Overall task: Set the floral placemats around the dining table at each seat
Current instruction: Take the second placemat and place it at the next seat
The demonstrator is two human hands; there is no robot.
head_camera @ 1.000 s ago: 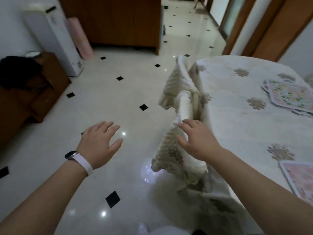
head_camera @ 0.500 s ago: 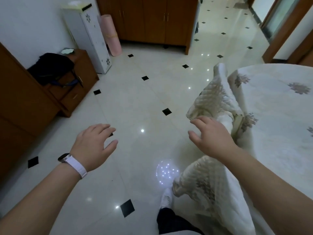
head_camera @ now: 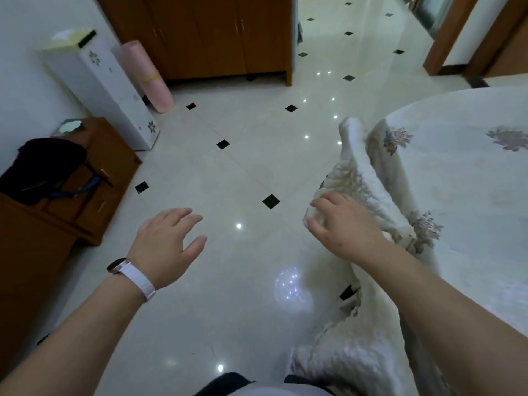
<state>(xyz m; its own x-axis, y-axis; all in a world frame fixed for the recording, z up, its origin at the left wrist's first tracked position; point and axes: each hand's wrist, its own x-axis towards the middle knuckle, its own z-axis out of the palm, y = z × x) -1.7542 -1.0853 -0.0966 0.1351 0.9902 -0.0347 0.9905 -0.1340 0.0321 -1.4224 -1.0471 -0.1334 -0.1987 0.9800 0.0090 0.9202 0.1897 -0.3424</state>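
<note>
The round dining table [head_camera: 468, 178] fills the right side, covered by a pale cloth with grey flower motifs. No floral placemat shows in this view. A chair with a cream quilted cover [head_camera: 357, 167] stands against the table's left edge. My right hand [head_camera: 343, 224] rests on top of that chair cover, fingers spread and curled lightly over the fabric. My left hand [head_camera: 168, 241], with a white-strapped watch on the wrist, hovers open over the floor, holding nothing.
Glossy white floor tiles with black diamonds [head_camera: 228, 172] stretch ahead. A low wooden cabinet [head_camera: 85, 201] with a black bag [head_camera: 43, 167] is at left. Behind it stand a white appliance [head_camera: 108, 90], a pink roll [head_camera: 145, 75] and a wooden wardrobe [head_camera: 205, 35].
The view has swung left, away from the table, so the placemats seen on it a second ago are out of frame. My right hand stays on the chair cover; my left hand stays open.
</note>
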